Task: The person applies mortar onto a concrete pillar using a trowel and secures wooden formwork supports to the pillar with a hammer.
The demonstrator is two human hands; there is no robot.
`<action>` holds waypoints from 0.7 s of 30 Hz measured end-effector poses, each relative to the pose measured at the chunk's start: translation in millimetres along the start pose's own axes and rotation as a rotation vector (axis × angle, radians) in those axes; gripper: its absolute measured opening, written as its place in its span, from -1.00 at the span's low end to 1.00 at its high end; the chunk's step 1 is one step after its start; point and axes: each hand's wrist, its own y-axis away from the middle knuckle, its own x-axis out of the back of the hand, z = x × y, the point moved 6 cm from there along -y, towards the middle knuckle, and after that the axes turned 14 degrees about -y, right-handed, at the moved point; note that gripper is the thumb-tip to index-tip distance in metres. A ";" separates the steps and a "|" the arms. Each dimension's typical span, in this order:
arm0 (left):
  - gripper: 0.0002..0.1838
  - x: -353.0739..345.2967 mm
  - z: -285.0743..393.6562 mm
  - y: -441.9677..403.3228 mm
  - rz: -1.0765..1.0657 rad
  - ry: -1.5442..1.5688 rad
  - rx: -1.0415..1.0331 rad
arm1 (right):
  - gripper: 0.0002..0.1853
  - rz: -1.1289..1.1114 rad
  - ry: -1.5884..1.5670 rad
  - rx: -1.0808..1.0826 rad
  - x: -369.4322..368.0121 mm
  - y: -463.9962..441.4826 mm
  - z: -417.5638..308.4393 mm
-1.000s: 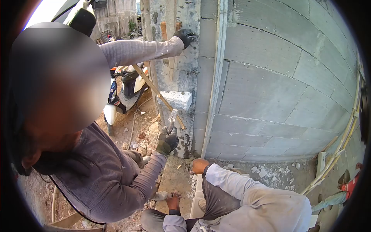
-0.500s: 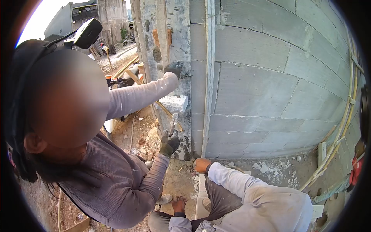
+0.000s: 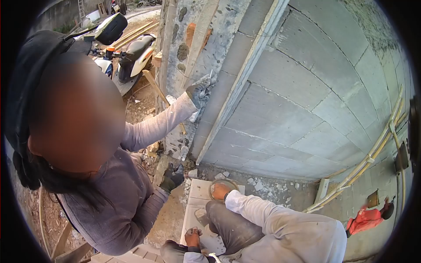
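Note:
My right hand (image 3: 220,191) is curled at the edge of a round, greenish-brown rim (image 3: 234,183), above pale tiles (image 3: 199,190); what its fingers hold is hidden. Lower down, my left hand (image 3: 193,237) has its fingers bent together beside my knees, and anything inside them is too small to make out. At the left, a co-worker in a dark cap has one gloved hand (image 3: 199,93) by the spotted concrete column (image 3: 186,48), around something pale and unclear. The co-worker's other gloved hand (image 3: 172,177) is low near the column's foot.
A grey block wall (image 3: 289,96) with an upright batten (image 3: 245,79) stands in front. White rubble (image 3: 263,186) lies along its base. Bamboo poles (image 3: 364,162) lean at the right, near a person in red (image 3: 366,219). Behind the co-worker stands a scooter (image 3: 133,61).
The view has tilted. The co-worker's upper hand has come down the column, and the hammer no longer shows in the lower one. My left hand's fingers, spread before, are now bent in.

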 end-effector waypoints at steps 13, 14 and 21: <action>-0.73 65.3 70.5 120.0 0.027 -0.088 0.027 | -0.82 -0.123 0.212 0.021 28.6 242.5 44.1; -0.73 66.1 71.6 122.6 0.031 -0.088 0.032 | -0.82 -0.295 0.394 0.214 21.8 254.5 39.1; -0.74 40.4 75.3 141.7 -0.029 -0.125 0.133 | -0.75 -0.371 0.293 0.141 6.9 293.4 56.4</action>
